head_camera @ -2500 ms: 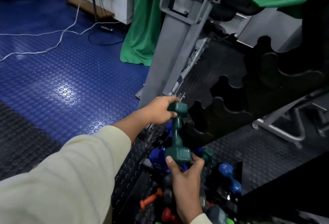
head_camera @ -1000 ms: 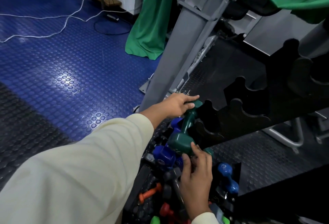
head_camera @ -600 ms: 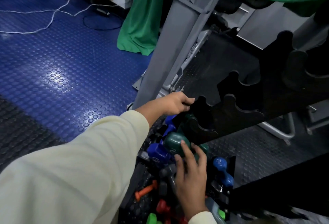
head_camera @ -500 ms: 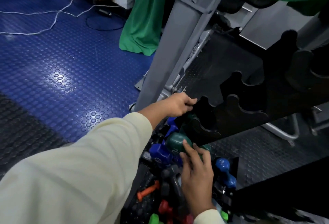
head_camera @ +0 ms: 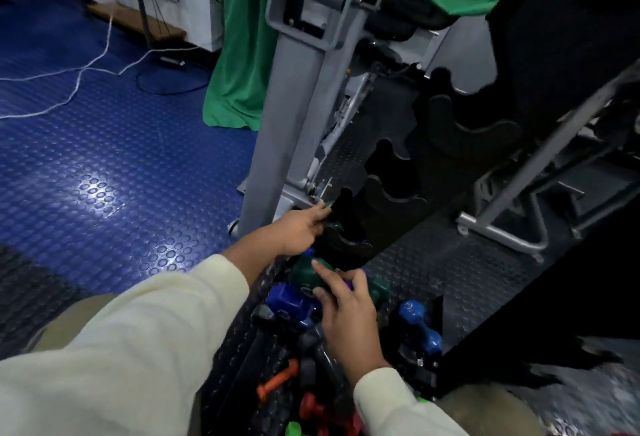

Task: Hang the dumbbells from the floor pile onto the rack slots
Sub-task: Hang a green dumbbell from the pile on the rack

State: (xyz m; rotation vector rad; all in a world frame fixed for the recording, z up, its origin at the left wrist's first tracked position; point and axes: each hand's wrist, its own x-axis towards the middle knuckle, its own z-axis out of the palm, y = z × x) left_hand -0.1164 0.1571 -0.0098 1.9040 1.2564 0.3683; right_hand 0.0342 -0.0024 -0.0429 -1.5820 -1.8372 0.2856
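Green dumbbell now seated in lowest rack slot; left hand grips far head, right hand fingers relaxed on near head; floor pile below.

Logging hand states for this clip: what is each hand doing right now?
Left hand: fingers on the far head of the dark green dumbbell at the lowest rack slot.
Right hand: fingers spread, pressing the near head.
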